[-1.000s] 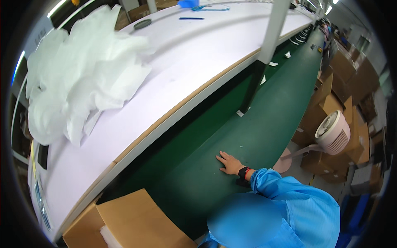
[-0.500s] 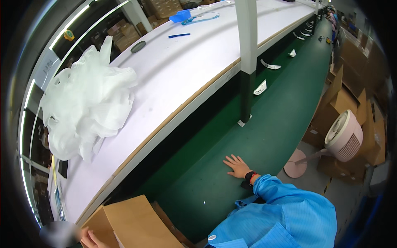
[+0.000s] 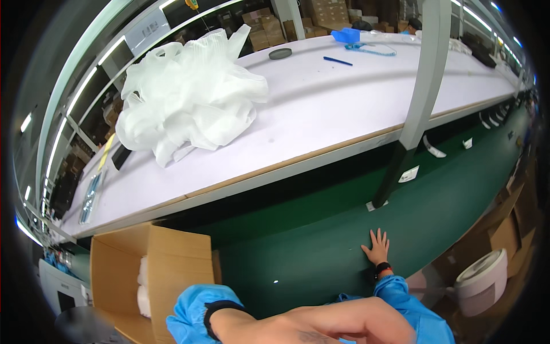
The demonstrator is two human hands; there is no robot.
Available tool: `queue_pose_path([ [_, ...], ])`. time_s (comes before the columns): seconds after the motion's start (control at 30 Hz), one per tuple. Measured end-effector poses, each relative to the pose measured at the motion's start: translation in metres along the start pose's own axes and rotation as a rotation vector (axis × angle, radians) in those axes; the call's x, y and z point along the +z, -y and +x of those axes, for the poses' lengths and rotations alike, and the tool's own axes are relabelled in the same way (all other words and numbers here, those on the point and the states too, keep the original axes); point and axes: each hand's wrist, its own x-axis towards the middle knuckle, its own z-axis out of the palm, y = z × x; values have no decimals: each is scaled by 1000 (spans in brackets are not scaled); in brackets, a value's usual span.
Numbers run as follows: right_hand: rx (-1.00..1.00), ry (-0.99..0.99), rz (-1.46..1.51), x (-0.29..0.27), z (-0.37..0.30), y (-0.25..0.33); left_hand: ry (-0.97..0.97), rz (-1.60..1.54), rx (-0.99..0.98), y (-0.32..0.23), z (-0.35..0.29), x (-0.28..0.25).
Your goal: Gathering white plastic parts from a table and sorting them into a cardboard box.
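Note:
My right hand (image 3: 377, 250) lies flat on the green conveyor belt (image 3: 321, 252), fingers spread and nothing under them that I can see. A dark watch and a red band circle that wrist. Large and close at the lower edge, my left hand (image 3: 349, 321) reaches across to the right from a blue sleeve with a dark cuff. Its visible fingers are bent, and their tips are out of sight, so whatever they may hold is hidden. Left of that sleeve stands an open cardboard box (image 3: 180, 252) with white wrapped material (image 3: 143, 289) inside.
A white table (image 3: 321, 109) runs behind the belt, bearing a heap of white foam sheeting (image 3: 189, 97), a blue pen (image 3: 338, 61) and a blue tray (image 3: 346, 35). A post (image 3: 421, 86) rises beyond my right hand. White curved parts (image 3: 433, 148) lie farther along. A pink fan (image 3: 484, 281) stands right.
The view has swung left, bringing more of the box into sight. My left hand has moved from the box to the right, close before me. My right hand still rests flat on the belt.

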Motion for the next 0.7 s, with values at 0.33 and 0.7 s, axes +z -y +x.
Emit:
queue_pose_path([
  [0.33,39,69,-59,-28,-9,-68,-135,-333,152,64,19,16],
  [0.7,26,87,15,-33,-6,-78,-90,-388,208,100,28,24],
])
